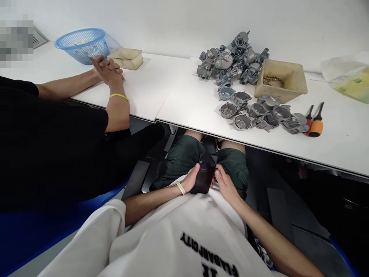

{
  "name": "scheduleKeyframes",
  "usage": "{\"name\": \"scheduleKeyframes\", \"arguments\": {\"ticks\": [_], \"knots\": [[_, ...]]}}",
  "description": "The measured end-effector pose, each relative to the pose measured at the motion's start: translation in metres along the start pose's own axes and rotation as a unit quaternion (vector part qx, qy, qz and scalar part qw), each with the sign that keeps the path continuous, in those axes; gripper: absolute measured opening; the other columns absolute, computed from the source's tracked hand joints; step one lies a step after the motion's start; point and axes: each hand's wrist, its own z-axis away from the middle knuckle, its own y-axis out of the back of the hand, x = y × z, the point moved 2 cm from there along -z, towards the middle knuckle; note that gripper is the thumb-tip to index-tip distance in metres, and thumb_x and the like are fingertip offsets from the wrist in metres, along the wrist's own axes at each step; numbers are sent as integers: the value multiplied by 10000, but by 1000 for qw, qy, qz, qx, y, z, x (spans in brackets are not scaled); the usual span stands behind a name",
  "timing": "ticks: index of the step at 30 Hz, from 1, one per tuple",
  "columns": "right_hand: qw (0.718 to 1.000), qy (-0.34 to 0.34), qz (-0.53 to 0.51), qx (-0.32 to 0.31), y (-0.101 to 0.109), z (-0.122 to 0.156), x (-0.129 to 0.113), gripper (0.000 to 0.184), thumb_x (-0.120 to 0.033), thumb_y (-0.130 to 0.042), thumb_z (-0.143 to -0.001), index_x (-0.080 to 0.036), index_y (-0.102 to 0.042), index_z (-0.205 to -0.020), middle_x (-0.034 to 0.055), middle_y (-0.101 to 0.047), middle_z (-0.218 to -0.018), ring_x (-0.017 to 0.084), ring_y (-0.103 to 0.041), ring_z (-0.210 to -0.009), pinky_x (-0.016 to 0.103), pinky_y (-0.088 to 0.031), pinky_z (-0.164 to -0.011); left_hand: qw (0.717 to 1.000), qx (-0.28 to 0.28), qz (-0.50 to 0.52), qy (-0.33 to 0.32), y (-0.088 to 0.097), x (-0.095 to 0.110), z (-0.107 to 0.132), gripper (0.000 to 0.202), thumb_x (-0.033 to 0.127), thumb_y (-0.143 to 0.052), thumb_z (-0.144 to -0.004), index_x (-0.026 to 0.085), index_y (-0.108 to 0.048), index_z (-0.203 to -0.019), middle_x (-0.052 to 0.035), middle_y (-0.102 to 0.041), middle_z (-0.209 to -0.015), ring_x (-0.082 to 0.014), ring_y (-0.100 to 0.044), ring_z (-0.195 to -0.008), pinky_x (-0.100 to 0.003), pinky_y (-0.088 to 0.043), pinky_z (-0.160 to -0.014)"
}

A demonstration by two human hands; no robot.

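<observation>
The person sits low at the bench with both hands down in the lap, below the table (178, 96) edge. The phone (205, 173) is between them, dark screen up, its top end pointing away toward the knees. The left hand (191, 181) wraps its left edge, thumb over the rim, with a pale wristband (180, 187) just behind it. The right hand (225, 185) closes on the right edge from the other side, fingers curled against the case. So both hands are clamped on the phone and drawn close together with only the phone between them, resting on green shorts and the hem of a white shirt.

Everything else lies well ahead of the hands, up on the table. Straight ahead and a little to the right is a spread of grey metal bowls (256, 113). Beyond them is a heap of carburetors (233, 57), with a tan bin (281, 79) beside it holding small brass parts. Two screwdrivers (314, 122) lie past the bowls, farther right of the right hand.

Far ahead of the left hand and off to its left, a co-worker's hands (106, 69) rest clasped together on the table. A blue basket (83, 44) and a shallow beige tray (127, 57) sit just beyond them.
</observation>
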Motion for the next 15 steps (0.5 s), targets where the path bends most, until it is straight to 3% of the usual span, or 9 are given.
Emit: {"name": "scheduleKeyframes", "arguments": {"ticks": [3, 8, 12, 15], "knots": [[1000, 2, -13, 1, -1, 0, 1, 388, -538, -237, -1036, -250, -466, -1157, -13, -580, -681, 212, -606, -662, 329, -451, -688, 1000, -5, 3, -5, 0, -1, 0, 802, 511, -52, -982, 51, -709, -995, -125, -716, -798, -252, -701, -794, -424, -489, -851], [998, 9, -63, -3, -1, 1, -2, 475, -567, -166, -1028, -252, -481, -1194, -2, -557, -694, 216, -585, -645, 353, -483, -693, 1000, -19, 15, -17, -1, 1, 2, 786, 591, -140, -964, 51, -711, -991, -180, -733, -857, -286, -708, -824, -423, -507, -851], [995, 8, -103, -4, 0, -1, -6, 409, -501, -205, -1043, -247, -525, -1039, -6, -535, -677, 195, -575, -635, 338, -493, -698, 999, -26, 22, -27, -3, 6, 6, 864, 352, 76, -951, 1, -711, -1015, -77, -712, -767, -251, -701, -943, -408, -469, -881], [993, 11, -116, -4, 0, -2, -7, 354, -452, -264, -1041, -240, -522, -926, -9, -534, -680, 188, -572, -646, 324, -476, -705, 996, 46, 75, -3, -2, 7, 8, 832, 302, 52, -948, 1, -724, -948, -31, -689, -686, -230, -695, -966, -372, -480, -836]]}}
